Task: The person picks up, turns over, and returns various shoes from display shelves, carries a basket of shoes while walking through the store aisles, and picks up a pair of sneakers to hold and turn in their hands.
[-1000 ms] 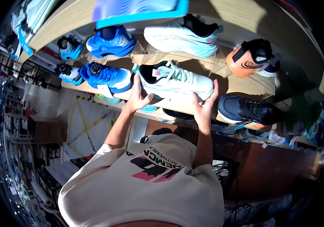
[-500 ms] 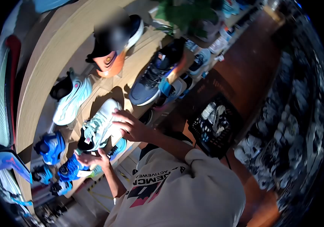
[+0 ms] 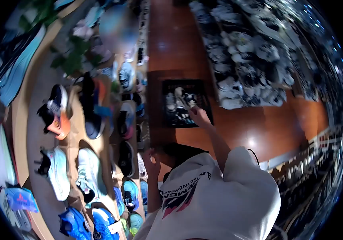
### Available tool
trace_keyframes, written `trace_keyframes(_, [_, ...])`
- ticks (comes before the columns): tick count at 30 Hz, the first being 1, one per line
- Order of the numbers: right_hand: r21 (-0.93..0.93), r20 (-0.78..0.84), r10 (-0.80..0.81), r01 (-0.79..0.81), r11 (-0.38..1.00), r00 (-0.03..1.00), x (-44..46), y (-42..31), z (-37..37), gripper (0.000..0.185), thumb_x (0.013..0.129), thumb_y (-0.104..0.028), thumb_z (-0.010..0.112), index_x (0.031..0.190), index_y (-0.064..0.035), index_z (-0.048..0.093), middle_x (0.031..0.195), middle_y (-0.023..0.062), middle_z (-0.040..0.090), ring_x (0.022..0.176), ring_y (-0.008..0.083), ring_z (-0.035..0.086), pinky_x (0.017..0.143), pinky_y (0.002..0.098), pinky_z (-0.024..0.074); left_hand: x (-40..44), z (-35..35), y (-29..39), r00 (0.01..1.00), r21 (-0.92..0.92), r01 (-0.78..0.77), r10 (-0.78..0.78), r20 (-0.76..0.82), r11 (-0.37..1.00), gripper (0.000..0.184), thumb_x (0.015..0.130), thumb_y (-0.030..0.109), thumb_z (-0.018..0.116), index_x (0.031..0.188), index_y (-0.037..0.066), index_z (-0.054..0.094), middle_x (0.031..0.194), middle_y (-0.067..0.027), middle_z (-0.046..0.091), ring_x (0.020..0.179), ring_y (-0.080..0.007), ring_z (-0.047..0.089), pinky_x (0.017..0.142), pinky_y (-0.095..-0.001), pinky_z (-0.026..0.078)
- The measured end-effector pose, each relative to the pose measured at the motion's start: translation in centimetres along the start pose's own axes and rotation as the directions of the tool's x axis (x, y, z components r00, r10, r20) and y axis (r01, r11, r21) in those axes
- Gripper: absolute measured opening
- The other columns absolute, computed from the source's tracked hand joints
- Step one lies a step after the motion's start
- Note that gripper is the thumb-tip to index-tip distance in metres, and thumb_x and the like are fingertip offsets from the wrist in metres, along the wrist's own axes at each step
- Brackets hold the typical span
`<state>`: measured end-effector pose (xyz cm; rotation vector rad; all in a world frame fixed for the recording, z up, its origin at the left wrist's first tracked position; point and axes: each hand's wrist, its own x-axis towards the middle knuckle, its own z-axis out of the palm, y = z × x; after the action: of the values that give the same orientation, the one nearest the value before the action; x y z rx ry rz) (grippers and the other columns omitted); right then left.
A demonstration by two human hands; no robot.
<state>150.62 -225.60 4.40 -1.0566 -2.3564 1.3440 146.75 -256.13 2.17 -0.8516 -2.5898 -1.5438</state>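
Observation:
Stretched out over the black crate (image 3: 164, 120) on the floor, my right hand (image 3: 200, 117) is closed at the near end of a light-coloured shoe (image 3: 182, 96); its fingertips are partly hidden. A pale grey shoe (image 3: 170, 101) lies to the left inside the same crate. My left hand (image 3: 152, 161) hangs low beside the shelves, fingers loosely apart, with no object visible in it. To its left, a pale mint running shoe (image 3: 89, 172) rests on the wooden shelf, apart from both hands.
Tiered wooden shelves (image 3: 23, 160) on the left carry many shoes, among them blue sneakers (image 3: 104, 222) and an orange-and-black shoe (image 3: 57, 116). Piled white shoes (image 3: 243, 52) line the right side. Reddish wooden flooring (image 3: 171, 44) runs between them. Green leaves (image 3: 75, 54) overhang the upper shelf.
My view has swung right toward the crate. My right hand left the mint shoe and reached to the crate; my left hand also drew away from that shoe, which stays on the shelf.

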Motion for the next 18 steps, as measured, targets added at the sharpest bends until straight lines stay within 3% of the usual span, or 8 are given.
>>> trace_keyframes(2, [0.188, -0.002, 0.139, -0.136, 0.973, 0.990, -4.7, -1.2, -5.4, 0.016, 0.085, -0.016, 0.056, 0.088, -0.0001, 0.059, 0.076, 0.0061, 0.060, 0.066, 0.0086, 0.054, 0.061, 0.0238, 0.0430, 1.2, 3.3, 0.2, 0.988, -0.068, 0.033, -0.023, 0.151, 0.997, 0.025, 0.079, 0.008, 0.054, 0.103, 0.000, 0.052, 0.102, -0.0167, 0.054, 0.095, -0.0297, 0.053, 0.083, -0.0365, 0.042])
trace_keyframes(3, [0.394, -0.231, -0.029, 0.121, 0.911, 0.973, -6.8, -0.3, -7.7, 0.011, 0.086, -0.014, 0.058, 0.088, -0.0040, 0.061, 0.073, -0.0003, 0.056, 0.064, 0.0069, 0.049, 0.059, 0.0212, 0.0409, 1.8, 5.2, 0.3, 0.966, -0.097, 0.095, -0.068, 0.251, 0.991, 0.026, 0.080, 0.010, 0.054, 0.104, 0.000, 0.052, 0.105, -0.0179, 0.053, 0.100, -0.0314, 0.052, 0.087, -0.0385, 0.041])
trace_keyframes(5, [0.232, -0.553, -0.047, 0.209, 0.950, 0.832, -14.2, -6.2, -17.3, 0.007, 0.083, -0.005, 0.057, 0.088, -0.0029, 0.061, 0.080, 0.0017, 0.059, 0.066, 0.0085, 0.052, 0.062, 0.0208, 0.0435, 3.7, 8.2, -0.1, 0.963, -0.007, -0.137, 0.134, 0.234, 0.991, 0.027, 0.082, 0.013, 0.053, 0.106, 0.000, 0.051, 0.108, -0.0186, 0.052, 0.103, -0.0340, 0.049, 0.091, -0.0399, 0.037])
trace_keyframes(9, [-0.323, -0.769, -0.638, 0.842, 0.433, 0.034, -31.0, -13.6, -27.6, 0.020, 0.081, -0.018, 0.062, 0.096, -0.0093, 0.051, 0.063, -0.0021, 0.051, 0.046, 0.0056, 0.041, 0.045, 0.0166, 0.0325, 8.3, 13.4, 0.7, 0.912, 0.167, -0.383, 0.343, 0.224, 0.909, 0.021, 0.084, 0.016, 0.050, 0.100, 0.002, 0.054, 0.106, -0.0186, 0.054, 0.101, -0.0344, 0.049, 0.087, -0.0426, 0.038])
trace_keyframes(11, [-0.439, -0.551, -0.834, 0.839, 0.322, 0.031, -34.3, -19.0, -27.8, 0.028, 0.084, -0.022, 0.057, 0.108, -0.0133, 0.044, 0.055, -0.0040, 0.044, 0.041, 0.0058, 0.036, 0.043, 0.0185, 0.0287, 9.3, 16.0, 1.1, 0.817, 0.192, -0.531, 0.437, 0.376, 0.826, 0.016, 0.085, 0.015, 0.048, 0.094, 0.004, 0.056, 0.096, -0.0175, 0.058, 0.094, -0.0346, 0.054, 0.080, -0.0425, 0.044])
trace_keyframes(12, [-0.443, -0.475, -0.873, 0.828, 0.345, 0.110, -35.0, -20.9, -28.2, 0.032, 0.086, -0.024, 0.054, 0.114, -0.0153, 0.041, 0.052, -0.0050, 0.041, 0.039, 0.0059, 0.033, 0.042, 0.0195, 0.0269, 9.5, 18.4, -2.9, 0.628, 0.242, -0.771, 0.640, 0.443, 0.589, 0.027, 0.088, 0.026, 0.045, 0.084, 0.004, 0.060, 0.085, -0.0164, 0.061, 0.084, -0.0343, 0.058, 0.078, -0.0427, 0.045])
trace_keyframes(15, [-0.477, -0.455, -0.845, 0.724, 0.499, 0.283, -37.1, -23.1, -29.1, 0.045, 0.090, -0.029, 0.047, 0.132, -0.0214, 0.031, 0.040, -0.0078, 0.030, 0.033, 0.0063, 0.025, 0.038, 0.0223, 0.0212, 10.9, 19.5, 1.8, 0.701, 0.459, -0.406, -0.053, 0.711, 0.791, 0.057, 0.089, 0.042, 0.032, 0.062, 0.000, 0.060, 0.061, -0.0142, 0.061, 0.061, -0.0312, 0.059, 0.065, -0.0384, 0.048])
trace_keyframes(18, [-0.515, -0.660, -0.711, 0.542, 0.664, 0.243, -38.3, -23.4, -29.6, 0.033, 0.091, -0.025, 0.044, 0.124, -0.0252, 0.036, 0.040, -0.0077, 0.027, 0.034, 0.0071, 0.022, 0.043, 0.0250, 0.0239, 13.4, 21.9, 1.3, 0.278, 0.358, -0.006, -0.343, 0.897, 0.934, 0.059, 0.089, 0.039, 0.029, 0.054, 0.000, 0.057, 0.047, -0.0120, 0.054, 0.040, -0.0231, 0.052, 0.044, -0.0331, 0.045])
